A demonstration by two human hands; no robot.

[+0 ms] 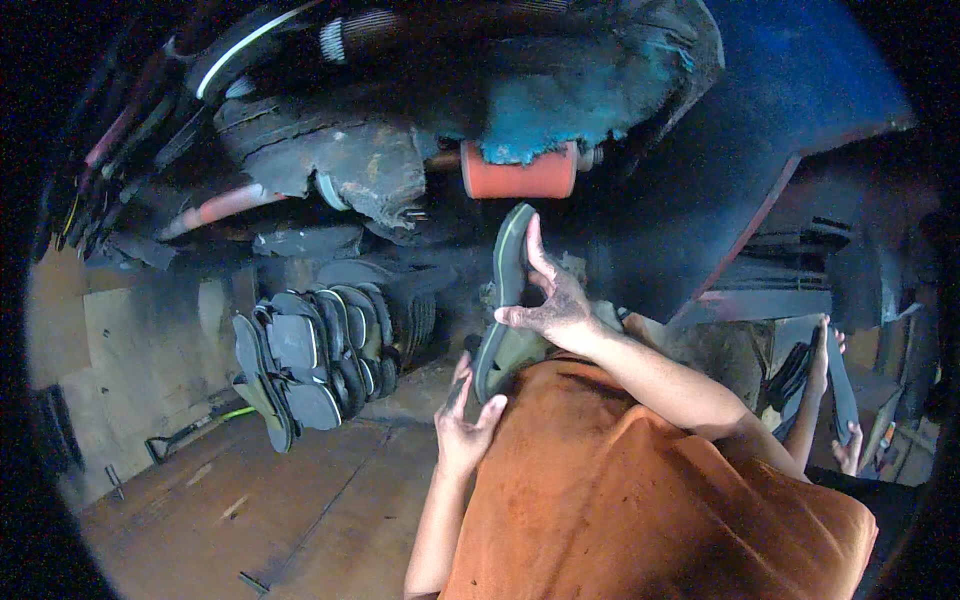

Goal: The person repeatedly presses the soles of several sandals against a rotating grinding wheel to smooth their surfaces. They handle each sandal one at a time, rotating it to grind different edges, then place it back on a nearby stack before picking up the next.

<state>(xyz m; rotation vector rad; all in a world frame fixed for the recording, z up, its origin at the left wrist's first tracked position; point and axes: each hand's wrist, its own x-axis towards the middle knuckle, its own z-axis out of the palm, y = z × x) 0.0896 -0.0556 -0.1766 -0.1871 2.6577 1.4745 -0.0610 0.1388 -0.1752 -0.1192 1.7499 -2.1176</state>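
Note:
My right hand [560, 305] grips a dark green shoe sole [511, 255] with a thin yellow-green line along its edge. The thumb presses on its side while the index finger stretches along its upper part. The sole stands on end, its top just below an orange-red roller [520, 172] and apart from it. Near the sole's lower end, my left hand [468, 430] is open, thumb and fingers spread, holding nothing. The sole's lower part lies close to my orange shirt, and my right fingers are partly hidden behind it.
Dark machine housing with a ragged blue-green coating [560, 100] overhangs the roller. Several stacked soles [300, 345] stand at left, beside a green-handled tool [235, 412] on the brown floor [300, 500]. At right, another person's hands hold a long dark sole [845, 385].

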